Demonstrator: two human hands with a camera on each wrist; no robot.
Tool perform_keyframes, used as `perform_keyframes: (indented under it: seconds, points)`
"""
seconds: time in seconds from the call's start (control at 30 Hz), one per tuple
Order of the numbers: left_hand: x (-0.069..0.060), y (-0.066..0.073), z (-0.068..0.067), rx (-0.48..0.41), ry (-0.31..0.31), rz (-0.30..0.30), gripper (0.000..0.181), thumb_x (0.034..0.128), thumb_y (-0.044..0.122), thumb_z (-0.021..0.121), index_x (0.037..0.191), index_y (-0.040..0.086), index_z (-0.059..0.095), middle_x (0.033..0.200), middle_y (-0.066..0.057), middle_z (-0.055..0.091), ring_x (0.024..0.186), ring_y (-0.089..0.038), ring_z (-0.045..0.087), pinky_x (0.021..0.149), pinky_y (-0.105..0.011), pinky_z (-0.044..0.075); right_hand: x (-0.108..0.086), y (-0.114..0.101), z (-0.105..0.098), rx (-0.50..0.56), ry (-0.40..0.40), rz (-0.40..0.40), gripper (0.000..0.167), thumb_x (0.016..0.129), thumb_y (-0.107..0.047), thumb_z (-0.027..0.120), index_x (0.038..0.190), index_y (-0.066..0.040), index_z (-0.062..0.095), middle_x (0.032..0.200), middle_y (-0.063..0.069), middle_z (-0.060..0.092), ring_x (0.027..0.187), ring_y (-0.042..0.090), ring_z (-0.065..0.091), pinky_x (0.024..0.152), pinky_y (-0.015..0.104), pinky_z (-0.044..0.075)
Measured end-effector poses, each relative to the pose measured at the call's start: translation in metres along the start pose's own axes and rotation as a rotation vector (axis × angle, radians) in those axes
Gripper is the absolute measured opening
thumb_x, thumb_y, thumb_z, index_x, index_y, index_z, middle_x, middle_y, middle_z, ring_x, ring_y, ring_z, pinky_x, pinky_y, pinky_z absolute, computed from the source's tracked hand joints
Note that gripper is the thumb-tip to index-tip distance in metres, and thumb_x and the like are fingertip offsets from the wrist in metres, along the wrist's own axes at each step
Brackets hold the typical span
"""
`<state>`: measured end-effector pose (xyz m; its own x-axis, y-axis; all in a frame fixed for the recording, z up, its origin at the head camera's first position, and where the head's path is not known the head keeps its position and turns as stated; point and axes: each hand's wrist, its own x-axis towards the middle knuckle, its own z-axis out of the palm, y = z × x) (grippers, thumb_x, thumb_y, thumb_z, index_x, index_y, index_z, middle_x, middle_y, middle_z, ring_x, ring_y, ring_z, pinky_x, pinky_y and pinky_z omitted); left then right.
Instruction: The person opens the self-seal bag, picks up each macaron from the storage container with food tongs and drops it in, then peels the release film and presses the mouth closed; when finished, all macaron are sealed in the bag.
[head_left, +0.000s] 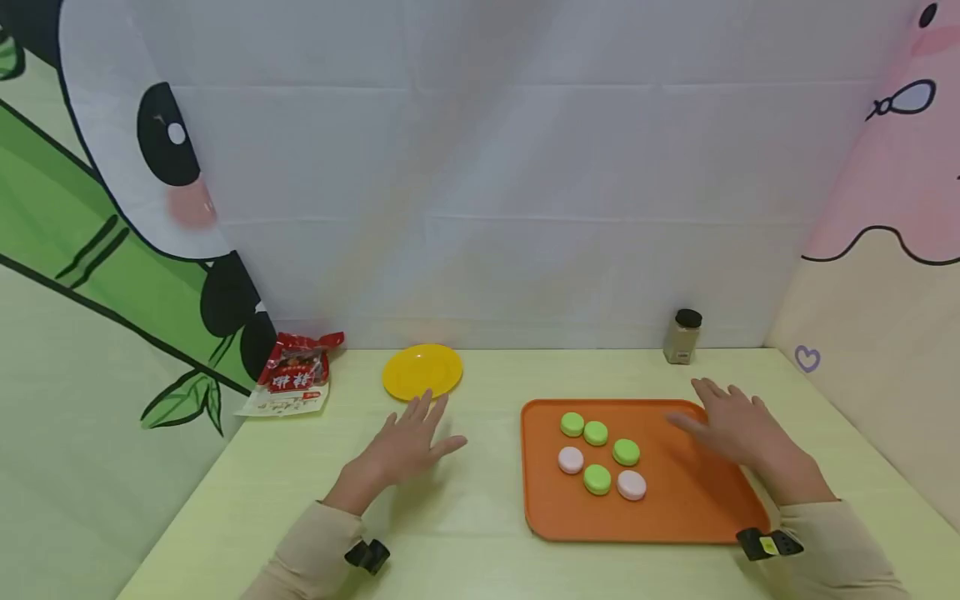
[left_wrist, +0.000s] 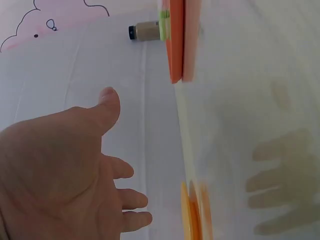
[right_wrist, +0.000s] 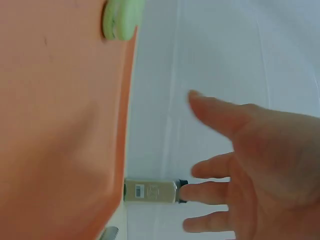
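In the head view, my left hand (head_left: 405, 446) hovers over the table between the yellow plate (head_left: 422, 372) and the tray, fingers spread, holding nothing. My right hand (head_left: 738, 425), also empty with its fingers extended, is above the right side of the orange tray (head_left: 697, 500). On the tray's left half lie several green macarons (head_left: 597, 479) and two pale pink ones (head_left: 632, 485). The left wrist view shows my left palm (left_wrist: 60, 175) with the thumb apart from the fingers. A green macaron (right_wrist: 122, 19) appears at the top of the right wrist view, away from my right hand (right_wrist: 265, 170).
A spice jar with a black lid (head_left: 682, 337) stands at the back right of the table (head_left: 465, 575). A red and white food packet (head_left: 294, 375) lies at the back left. Printed cloth (head_left: 525, 167) hangs behind the table.
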<state>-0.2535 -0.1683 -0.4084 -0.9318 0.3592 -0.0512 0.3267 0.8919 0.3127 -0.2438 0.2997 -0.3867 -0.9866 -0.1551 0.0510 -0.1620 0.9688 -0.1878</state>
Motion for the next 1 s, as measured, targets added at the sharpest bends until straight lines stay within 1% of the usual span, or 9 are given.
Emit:
perform_keyframes:
  seconds: [0.2,0.27,0.33,0.43,0.5,0.63,0.73,0.8,1.0]
  points:
    - [-0.001,0.011,0.011,-0.022,-0.086,0.018,0.085,0.0995,0.061,0.046,0.159,0.005,0.023,0.164,-0.024,0.013,0.149,-0.044,0.014,0.113,-0.069,0.017,-0.003,0.018,-0.011,0.020,-0.125,-0.008,0.092,0.094,-0.055,0.061,0.137,0.022,0.039,0.133,0.042,0.048,0.117,0.060,0.049,0.092,0.069,0.042]
    - [-0.002,0.013,0.014,-0.027,-0.118,0.021,0.084,0.0997,0.060,0.047,0.158,0.004,0.023,0.164,-0.024,0.013,0.149,-0.044,0.012,0.113,-0.069,0.016,-0.003,0.022,-0.013,0.031,-0.169,-0.001,0.092,0.094,-0.054,0.061,0.137,0.023,0.037,0.131,0.043,0.049,0.117,0.060,0.049,0.093,0.068,0.043]
    - [-0.003,0.014,0.018,-0.003,-0.165,0.037,0.085,0.1002,0.059,0.046,0.158,0.002,0.022,0.164,-0.025,0.011,0.149,-0.045,0.011,0.113,-0.069,0.016,-0.003,0.023,-0.013,0.037,-0.201,-0.001,0.091,0.095,-0.053,0.062,0.136,0.024,0.037,0.128,0.042,0.052,0.116,0.059,0.050,0.094,0.068,0.043]
    - [-0.005,0.014,0.026,0.054,-0.248,0.065,0.086,0.1003,0.061,0.043,0.159,0.003,0.019,0.164,-0.024,0.008,0.150,-0.043,0.009,0.114,-0.068,0.015,-0.003,0.024,-0.014,0.042,-0.232,-0.001,0.091,0.095,-0.051,0.062,0.136,0.025,0.036,0.124,0.042,0.055,0.115,0.057,0.052,0.095,0.067,0.043]
    - [-0.006,0.014,0.031,0.091,-0.286,0.086,0.086,0.0998,0.064,0.041,0.160,0.006,0.018,0.165,-0.022,0.006,0.151,-0.041,0.008,0.115,-0.067,0.015,-0.003,0.025,-0.013,0.036,-0.248,-0.002,0.092,0.094,-0.053,0.062,0.136,0.025,0.036,0.122,0.042,0.055,0.114,0.057,0.053,0.094,0.067,0.043]
    - [-0.006,0.011,0.038,0.095,-0.304,0.103,0.087,0.0980,0.068,0.039,0.161,0.014,0.015,0.166,-0.020,0.003,0.152,-0.038,0.005,0.115,-0.067,0.013,-0.003,0.026,-0.014,0.036,-0.243,-0.005,0.092,0.094,-0.052,0.062,0.136,0.025,0.036,0.124,0.043,0.053,0.116,0.058,0.051,0.094,0.067,0.043]
    - [-0.004,0.009,0.040,0.072,-0.292,0.109,0.084,0.0983,0.068,0.037,0.162,0.018,0.016,0.166,-0.020,0.002,0.151,-0.039,0.004,0.114,-0.069,0.011,-0.004,0.027,-0.015,0.041,-0.224,-0.013,0.090,0.095,-0.051,0.062,0.135,0.026,0.037,0.125,0.044,0.053,0.116,0.059,0.050,0.094,0.067,0.043]
    - [-0.003,0.009,0.039,0.072,-0.300,0.111,0.080,0.1005,0.065,0.036,0.162,0.019,0.015,0.166,-0.020,0.000,0.151,-0.040,0.002,0.114,-0.070,0.009,-0.004,0.028,-0.015,0.044,-0.220,-0.017,0.090,0.095,-0.051,0.061,0.134,0.026,0.037,0.124,0.043,0.054,0.116,0.059,0.051,0.094,0.067,0.044]
    - [-0.005,0.016,0.034,0.078,-0.291,0.063,0.060,0.1077,0.044,0.038,0.161,0.021,0.023,0.166,-0.018,0.007,0.151,-0.039,0.008,0.114,-0.070,0.013,-0.005,0.028,-0.014,0.061,-0.213,-0.019,0.088,0.096,-0.051,0.061,0.132,0.027,0.038,0.119,0.040,0.058,0.111,0.055,0.056,0.091,0.064,0.047]
